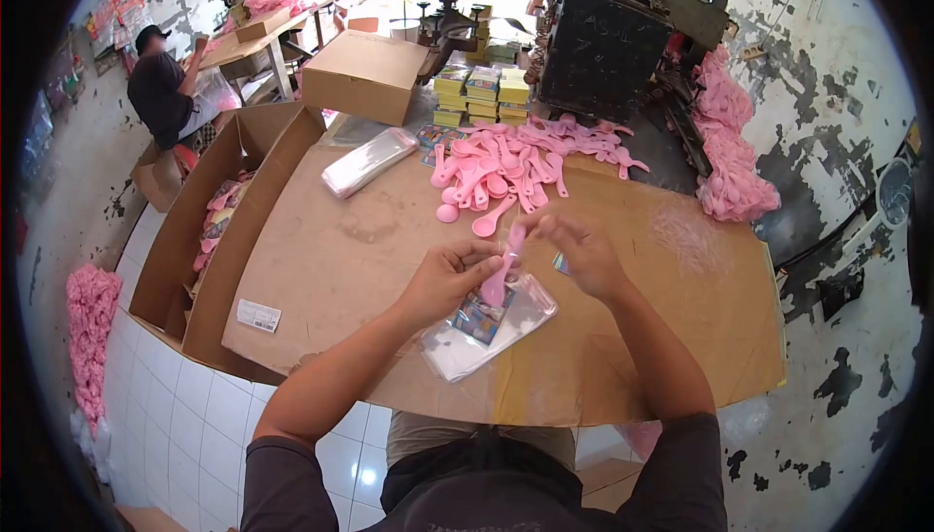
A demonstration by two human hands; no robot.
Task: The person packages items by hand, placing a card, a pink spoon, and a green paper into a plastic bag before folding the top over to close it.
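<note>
My left hand [455, 277] pinches a pink plastic spoon [496, 284], its bowl end low and its handle pointing up and away. Clear film seems to wrap the spoon, though glare blurs this. Just beneath lies a printed card [479, 320] on a stack of clear plastic bags [465, 355]. My right hand [582, 252] is raised at the right of the spoon's upper end, fingers bent together at the tips; what lies between them is too small to make out. Beyond both hands spreads a heap of pink spoons [477, 170].
The cardboard-covered table [341, 269] carries another pack of clear bags [370, 162] and stacked yellow-edged cards [482, 94]. An open carton [209, 313] stands left, with a closed box [365, 75] behind. Bundled pink items [730, 162] hang right. Another person [165, 89] sits far left.
</note>
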